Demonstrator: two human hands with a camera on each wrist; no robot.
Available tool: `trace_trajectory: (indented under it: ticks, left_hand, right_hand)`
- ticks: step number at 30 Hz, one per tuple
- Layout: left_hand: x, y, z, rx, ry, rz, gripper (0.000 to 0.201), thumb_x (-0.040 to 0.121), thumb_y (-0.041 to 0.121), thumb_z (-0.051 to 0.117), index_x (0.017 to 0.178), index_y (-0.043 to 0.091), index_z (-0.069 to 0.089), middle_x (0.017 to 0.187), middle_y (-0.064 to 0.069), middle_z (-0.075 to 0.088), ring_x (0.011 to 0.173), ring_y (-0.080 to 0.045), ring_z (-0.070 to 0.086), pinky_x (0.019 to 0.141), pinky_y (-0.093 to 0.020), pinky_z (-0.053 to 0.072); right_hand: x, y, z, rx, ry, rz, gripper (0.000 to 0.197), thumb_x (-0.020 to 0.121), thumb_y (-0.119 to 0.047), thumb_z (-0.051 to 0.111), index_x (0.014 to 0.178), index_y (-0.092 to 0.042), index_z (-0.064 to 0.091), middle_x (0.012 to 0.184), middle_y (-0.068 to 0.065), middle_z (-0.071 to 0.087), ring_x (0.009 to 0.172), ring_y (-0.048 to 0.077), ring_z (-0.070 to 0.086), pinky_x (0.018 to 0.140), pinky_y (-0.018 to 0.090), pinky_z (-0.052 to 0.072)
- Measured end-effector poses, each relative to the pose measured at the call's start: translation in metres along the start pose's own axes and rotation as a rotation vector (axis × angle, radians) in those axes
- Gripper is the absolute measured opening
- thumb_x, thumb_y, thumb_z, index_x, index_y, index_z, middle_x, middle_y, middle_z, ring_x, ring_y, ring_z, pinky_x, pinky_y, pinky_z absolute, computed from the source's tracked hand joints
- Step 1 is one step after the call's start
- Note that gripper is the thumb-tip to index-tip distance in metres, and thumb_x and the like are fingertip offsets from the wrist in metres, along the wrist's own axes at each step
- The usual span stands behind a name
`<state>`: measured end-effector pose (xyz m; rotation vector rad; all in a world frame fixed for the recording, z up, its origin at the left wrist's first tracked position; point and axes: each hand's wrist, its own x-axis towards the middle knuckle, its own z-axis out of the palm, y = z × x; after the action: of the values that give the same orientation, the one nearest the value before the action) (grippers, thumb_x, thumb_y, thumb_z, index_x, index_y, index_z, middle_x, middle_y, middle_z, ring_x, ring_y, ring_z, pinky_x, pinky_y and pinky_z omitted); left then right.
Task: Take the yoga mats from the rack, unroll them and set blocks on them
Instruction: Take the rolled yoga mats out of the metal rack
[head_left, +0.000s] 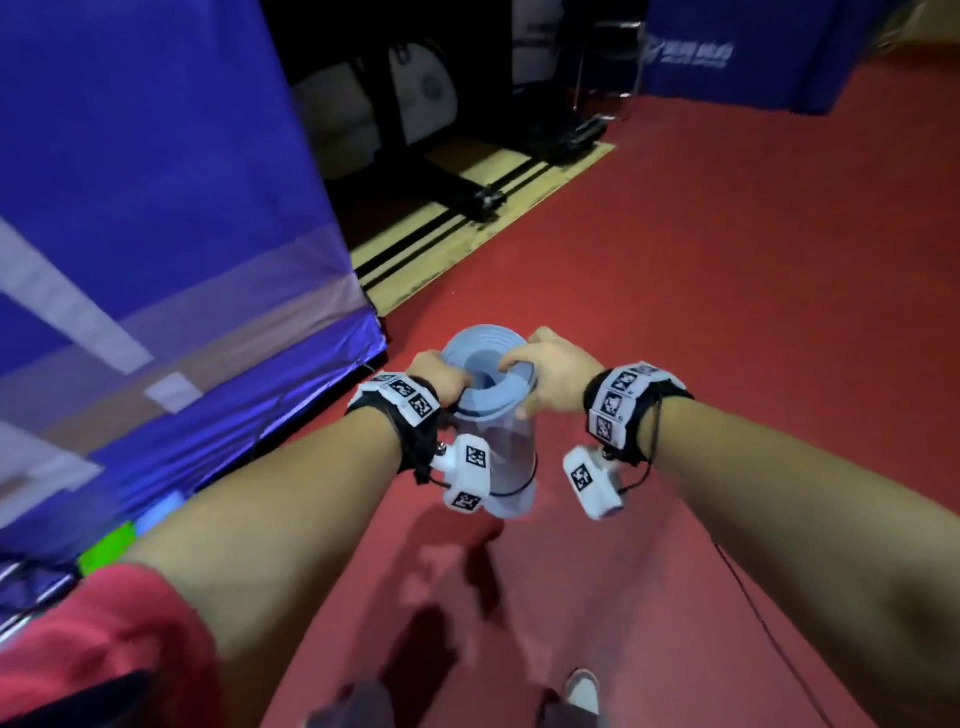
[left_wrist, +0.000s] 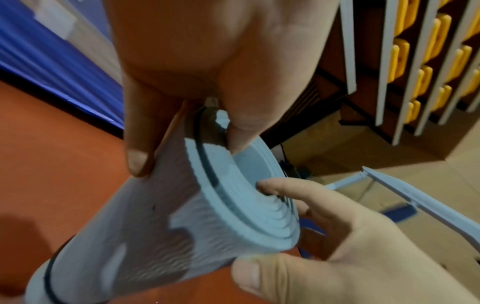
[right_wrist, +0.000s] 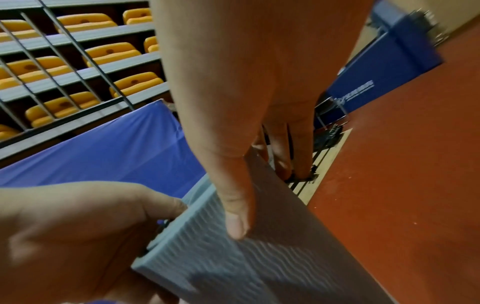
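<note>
A rolled pale blue yoga mat (head_left: 511, 457) stands upright in the air over the red floor, its open spiral end (head_left: 483, 345) toward me. A black elastic band (left_wrist: 205, 164) runs round the roll near the top and another (left_wrist: 49, 273) near the bottom. My left hand (head_left: 439, 382) grips the top rim from the left, thumb (left_wrist: 137, 160) outside on the roll. My right hand (head_left: 545, 374) grips the rim from the right, with its index finger (left_wrist: 280, 187) hooked inside the roll and its thumb (right_wrist: 236, 218) pressed on the ribbed outer face.
A tall blue padded barrier (head_left: 156, 208) stands close on the left, with a green object (head_left: 106, 553) and a pale blue object (head_left: 161, 512) at its foot. Black equipment on a wooden strip (head_left: 483, 197) lies ahead. Red floor (head_left: 727, 312) spreads right, crossed by a thin cable (head_left: 753, 597).
</note>
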<state>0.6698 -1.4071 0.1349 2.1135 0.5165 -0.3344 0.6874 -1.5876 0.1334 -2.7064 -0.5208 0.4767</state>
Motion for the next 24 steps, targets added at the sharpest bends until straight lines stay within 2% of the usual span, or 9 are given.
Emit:
trace_trajectory:
  ticks: [3, 5, 8, 10, 13, 14, 17, 21, 24]
  left_hand:
    - [-0.005, 0.003, 0.014, -0.078, 0.080, -0.085, 0.031, 0.077, 0.005, 0.067, 0.107, 0.004, 0.060, 0.091, -0.024, 0.068, 0.072, -0.041, 0.071, 0.058, -0.062, 0.057]
    - [-0.009, 0.003, 0.019, -0.115, 0.125, -0.115, 0.028, 0.078, 0.003, 0.066, 0.105, 0.005, 0.059, 0.089, -0.024, 0.068, 0.072, -0.043, 0.071, 0.058, -0.064, 0.056]
    - [-0.015, 0.002, 0.034, -0.134, 0.168, -0.122, 0.032, 0.074, 0.004, 0.070, 0.105, 0.005, 0.064, 0.090, -0.021, 0.070, 0.072, -0.040, 0.072, 0.057, -0.061, 0.057]
    - [-0.020, -0.001, 0.042, -0.122, 0.180, -0.127, 0.036, 0.070, 0.007, 0.073, 0.105, 0.010, 0.065, 0.089, -0.017, 0.071, 0.073, -0.036, 0.072, 0.059, -0.052, 0.060]
    - [-0.033, -0.009, 0.053, -0.089, 0.169, -0.127, 0.031, 0.069, 0.010, 0.076, 0.097, 0.015, 0.066, 0.090, -0.014, 0.073, 0.077, -0.032, 0.072, 0.065, -0.043, 0.060]
    - [-0.039, -0.013, 0.055, -0.073, 0.161, -0.125, 0.026, 0.070, 0.009, 0.076, 0.094, 0.015, 0.066, 0.089, -0.014, 0.073, 0.077, -0.031, 0.072, 0.067, -0.042, 0.060]
    - [-0.060, -0.038, 0.063, -0.066, 0.170, -0.144, 0.027, 0.072, 0.009, 0.075, 0.098, 0.011, 0.068, 0.088, -0.014, 0.073, 0.079, -0.032, 0.072, 0.071, -0.043, 0.060]
    - [-0.106, -0.075, 0.074, -0.117, 0.212, -0.221, 0.031, 0.074, 0.007, 0.075, 0.103, 0.012, 0.067, 0.090, -0.015, 0.072, 0.079, -0.033, 0.072, 0.072, -0.045, 0.060]
    - [-0.140, -0.099, 0.088, -0.129, 0.224, -0.271, 0.036, 0.076, 0.009, 0.075, 0.110, 0.014, 0.064, 0.094, -0.013, 0.072, 0.084, -0.032, 0.071, 0.072, -0.040, 0.059]
  right_hand:
    - [0.001, 0.009, -0.011, 0.005, -0.056, -0.099, 0.072, 0.068, -0.028, 0.080, 0.134, -0.032, 0.053, 0.118, 0.006, 0.038, 0.101, 0.029, 0.053, 0.091, 0.036, 0.050]
    - [0.000, 0.014, -0.014, 0.105, -0.069, -0.133, 0.069, 0.075, -0.024, 0.072, 0.139, -0.028, 0.045, 0.125, 0.010, 0.041, 0.109, 0.029, 0.052, 0.094, 0.036, 0.046]
    - [0.000, 0.024, -0.022, 0.212, -0.037, -0.129, 0.072, 0.081, -0.031, 0.068, 0.144, -0.024, 0.034, 0.135, 0.013, 0.046, 0.122, 0.029, 0.050, 0.096, 0.035, 0.042]
    - [0.001, 0.028, -0.025, 0.201, -0.063, -0.110, 0.076, 0.085, -0.037, 0.068, 0.149, -0.022, 0.029, 0.140, 0.012, 0.048, 0.117, 0.027, 0.055, 0.089, 0.029, 0.043]
    - [-0.002, 0.036, -0.016, 0.147, -0.179, -0.083, 0.067, 0.088, -0.042, 0.066, 0.145, -0.020, 0.037, 0.128, 0.006, 0.058, 0.080, 0.016, 0.058, 0.057, 0.020, 0.046]
    - [-0.003, 0.037, -0.010, 0.139, -0.211, -0.083, 0.060, 0.087, -0.043, 0.067, 0.137, -0.019, 0.044, 0.121, 0.004, 0.061, 0.077, 0.016, 0.059, 0.053, 0.021, 0.048]
    - [-0.015, 0.034, 0.013, 0.177, -0.289, -0.078, 0.048, 0.082, -0.042, 0.072, 0.120, -0.019, 0.053, 0.107, 0.006, 0.063, 0.075, 0.023, 0.066, 0.053, 0.035, 0.059]
    - [-0.048, 0.022, 0.048, 0.185, -0.333, -0.096, 0.045, 0.082, -0.047, 0.070, 0.111, -0.017, 0.056, 0.099, 0.006, 0.065, 0.073, 0.025, 0.067, 0.050, 0.035, 0.057]
    - [-0.070, 0.017, 0.082, 0.163, -0.385, -0.098, 0.051, 0.076, -0.053, 0.071, 0.109, -0.017, 0.058, 0.098, 0.004, 0.067, 0.080, 0.025, 0.067, 0.060, 0.037, 0.055]
